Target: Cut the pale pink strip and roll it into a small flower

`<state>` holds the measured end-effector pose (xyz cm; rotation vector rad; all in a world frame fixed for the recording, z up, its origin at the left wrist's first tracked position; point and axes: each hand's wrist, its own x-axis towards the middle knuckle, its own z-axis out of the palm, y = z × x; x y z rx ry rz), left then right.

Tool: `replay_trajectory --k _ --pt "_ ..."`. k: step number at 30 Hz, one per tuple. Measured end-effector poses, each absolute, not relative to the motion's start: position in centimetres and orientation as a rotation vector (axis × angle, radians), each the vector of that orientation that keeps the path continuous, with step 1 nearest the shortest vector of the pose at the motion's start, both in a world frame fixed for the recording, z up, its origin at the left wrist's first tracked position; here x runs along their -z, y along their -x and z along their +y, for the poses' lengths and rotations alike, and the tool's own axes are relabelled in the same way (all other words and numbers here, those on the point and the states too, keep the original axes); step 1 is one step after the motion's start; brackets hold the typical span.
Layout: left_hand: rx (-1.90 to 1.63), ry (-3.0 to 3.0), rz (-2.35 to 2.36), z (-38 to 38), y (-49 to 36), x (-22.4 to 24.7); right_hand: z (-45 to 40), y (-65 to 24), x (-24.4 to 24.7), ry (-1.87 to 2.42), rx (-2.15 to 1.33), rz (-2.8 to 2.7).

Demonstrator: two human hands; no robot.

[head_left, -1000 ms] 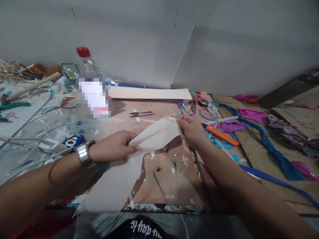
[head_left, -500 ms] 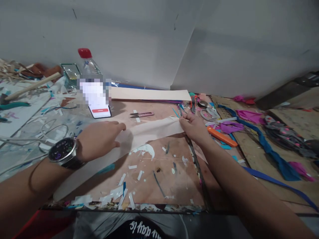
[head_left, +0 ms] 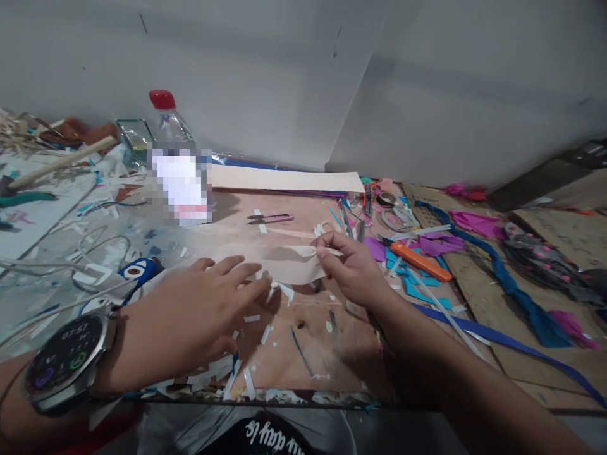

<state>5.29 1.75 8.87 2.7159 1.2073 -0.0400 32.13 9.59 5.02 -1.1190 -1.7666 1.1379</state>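
Note:
A pale, thin strip of material (head_left: 284, 264) lies across the middle of the worktable, its right end lifted and folded over. My right hand (head_left: 351, 268) pinches that end between thumb and fingers. My left hand (head_left: 203, 316), with a watch (head_left: 69, 360) on its wrist, is spread palm down at the strip's left part, fingertips by its near edge; it grips nothing, and part of the strip is hidden behind it. Small pink-handled snips (head_left: 271, 218) lie just beyond the strip.
A phone (head_left: 183, 183) leans before a red-capped bottle (head_left: 162, 100). Behind lies a long cream strip (head_left: 284, 179). An orange cutter (head_left: 421, 260), a blue ribbon (head_left: 502, 278) and coloured scraps are on the right; white cables (head_left: 38, 268) and pliers (head_left: 28, 200) on the left.
My left hand has come nearer the camera and spread its fingers. My right hand has moved slightly left and toward me with the strip's end, which now folds over.

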Motion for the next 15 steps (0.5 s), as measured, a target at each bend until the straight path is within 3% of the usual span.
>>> replay_trajectory --k 6,15 --pt "0.139 -2.827 1.536 2.9 -4.5 -7.3 13.5 -34.3 -4.4 1.170 -1.225 -1.116" --pt "0.352 -2.737 1.700 4.1 -4.7 -7.2 16.6 -37.0 -4.3 1.180 -1.155 -0.925"
